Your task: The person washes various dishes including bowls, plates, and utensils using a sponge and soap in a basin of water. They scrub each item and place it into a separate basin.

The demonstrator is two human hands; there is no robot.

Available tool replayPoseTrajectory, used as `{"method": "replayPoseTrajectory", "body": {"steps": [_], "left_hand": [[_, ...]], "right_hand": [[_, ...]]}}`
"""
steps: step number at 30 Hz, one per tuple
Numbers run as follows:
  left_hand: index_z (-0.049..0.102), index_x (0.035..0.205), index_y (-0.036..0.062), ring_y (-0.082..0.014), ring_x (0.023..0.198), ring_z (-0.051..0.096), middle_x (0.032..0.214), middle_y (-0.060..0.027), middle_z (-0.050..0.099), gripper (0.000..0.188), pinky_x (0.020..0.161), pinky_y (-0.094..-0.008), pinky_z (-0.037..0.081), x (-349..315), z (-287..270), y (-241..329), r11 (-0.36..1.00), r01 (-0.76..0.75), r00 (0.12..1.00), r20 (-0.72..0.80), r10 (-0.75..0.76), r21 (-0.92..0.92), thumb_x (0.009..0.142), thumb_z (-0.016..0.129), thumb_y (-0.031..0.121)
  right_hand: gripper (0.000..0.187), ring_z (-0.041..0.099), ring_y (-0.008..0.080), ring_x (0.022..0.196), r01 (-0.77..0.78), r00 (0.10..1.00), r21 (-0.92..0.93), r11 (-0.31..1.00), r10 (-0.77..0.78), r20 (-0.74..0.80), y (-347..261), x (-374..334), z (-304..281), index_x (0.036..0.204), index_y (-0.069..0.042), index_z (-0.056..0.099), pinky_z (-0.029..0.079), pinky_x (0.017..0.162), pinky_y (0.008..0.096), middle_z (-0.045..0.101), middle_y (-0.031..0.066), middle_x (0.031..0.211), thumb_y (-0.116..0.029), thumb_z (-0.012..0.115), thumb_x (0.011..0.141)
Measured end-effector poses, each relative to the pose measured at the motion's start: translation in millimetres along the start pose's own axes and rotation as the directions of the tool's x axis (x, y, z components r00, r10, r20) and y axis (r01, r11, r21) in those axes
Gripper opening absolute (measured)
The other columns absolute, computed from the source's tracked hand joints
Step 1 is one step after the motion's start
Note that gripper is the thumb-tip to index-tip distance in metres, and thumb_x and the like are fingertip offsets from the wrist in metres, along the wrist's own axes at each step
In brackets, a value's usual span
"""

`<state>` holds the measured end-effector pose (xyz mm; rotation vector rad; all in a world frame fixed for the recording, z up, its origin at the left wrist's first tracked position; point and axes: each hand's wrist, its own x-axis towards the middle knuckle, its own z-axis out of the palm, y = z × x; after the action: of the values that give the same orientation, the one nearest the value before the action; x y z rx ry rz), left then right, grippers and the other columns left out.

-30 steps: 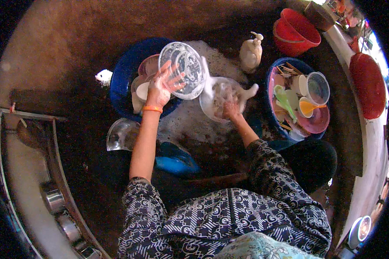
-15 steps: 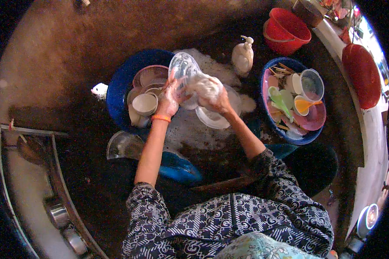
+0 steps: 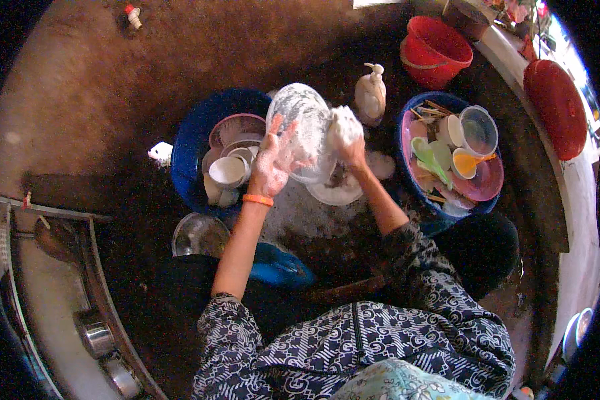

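Over the wet, dark floor point(image 3: 113, 100), between two blue basins, I'm holding up a clear, round glass bowl point(image 3: 300, 117), tilted on its edge and streaked with suds. My left hand point(image 3: 273, 163) is gripping its lower left rim, fingers spread against the glass and covered in foam, an orange band point(image 3: 258, 199) sitting at the wrist. My right hand point(image 3: 350, 143) is closing around a white, soapy sponge point(image 3: 343, 123) and pressing it against the bowl's right side. Just below the bowl, a white plate point(image 3: 337, 193) is lying in a patch of foam. The left blue plastic basin point(image 3: 193, 143) is holding stacked cups and bowls; the right blue basin point(image 3: 407, 173) is carrying a pink plate, a clear tub and coloured spoons. A pale pump bottle point(image 3: 371, 93) is standing between them, with a red bucket point(image 3: 437, 50) well beyond it.
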<state>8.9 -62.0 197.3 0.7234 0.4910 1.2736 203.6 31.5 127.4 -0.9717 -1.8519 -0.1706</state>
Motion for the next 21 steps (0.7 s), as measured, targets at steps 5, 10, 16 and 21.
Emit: {"method": "replayPoseTrajectory", "body": {"steps": [5, 10, 16, 21], "left_hand": [[0.029, 0.146, 0.0179, -0.0317, 0.128, 0.043, 0.15, -0.0084, 0.032, 0.055, 0.099, -0.0473, 0.044, 17, -22, -9, 0.991, -0.106, 0.989, -0.108, 0.097, -0.081, 0.098, 0.043, 0.04], [0.035, 0.144, 0.0114, -0.0225, 0.124, 0.048, 0.143, -0.0063, 0.042, 0.059, 0.097, -0.0413, 0.046, 3, -26, -15, 0.984, 0.168, 0.929, -0.326, -0.178, -0.059, 0.095, 0.047, 0.043], [0.022, 0.149, 0.0188, -0.0364, 0.128, 0.043, 0.149, -0.0099, 0.032, 0.067, 0.099, -0.055, 0.041, -4, -6, -6, 0.99, 0.137, 0.989, 0.049, -0.138, 0.03, 0.094, 0.05, 0.043], [0.027, 0.146, 0.0297, -0.0453, 0.127, 0.04, 0.152, -0.0046, 0.026, 0.059, 0.099, -0.0658, 0.037, 4, -9, 5, 0.978, 0.031, 0.994, 0.106, -0.009, -0.207, 0.093, 0.053, 0.037]], "right_hand": [[0.044, 0.048, 0.0371, 0.118, -0.418, 0.907, 0.324, 0.849, 0.37, 0.2, -85, -39, -3, 0.122, -0.006, 0.056, 0.035, 0.103, 0.0451, 0.054, 0.0184, 0.124, -0.017, 0.064, 0.079], [0.071, 0.04, 0.0405, 0.126, -0.073, 0.939, 0.132, 0.989, 0.023, 0.344, -99, -4, -10, 0.128, -0.014, 0.054, 0.03, 0.106, 0.0523, 0.044, 0.017, 0.137, -0.027, 0.077, 0.063], [0.054, 0.048, 0.0364, 0.122, -0.69, 0.716, 0.249, 0.679, 0.594, 0.366, -16, 39, -18, 0.126, -0.008, 0.055, 0.035, 0.104, 0.0399, 0.055, 0.0206, 0.126, -0.022, 0.067, 0.074], [0.035, 0.054, 0.0255, 0.114, -0.666, 0.73, 0.422, 0.616, 0.656, 0.194, 35, -8, 11, 0.114, -0.005, 0.059, 0.042, 0.097, 0.036, 0.061, 0.0119, 0.117, -0.031, 0.054, 0.092]]}}
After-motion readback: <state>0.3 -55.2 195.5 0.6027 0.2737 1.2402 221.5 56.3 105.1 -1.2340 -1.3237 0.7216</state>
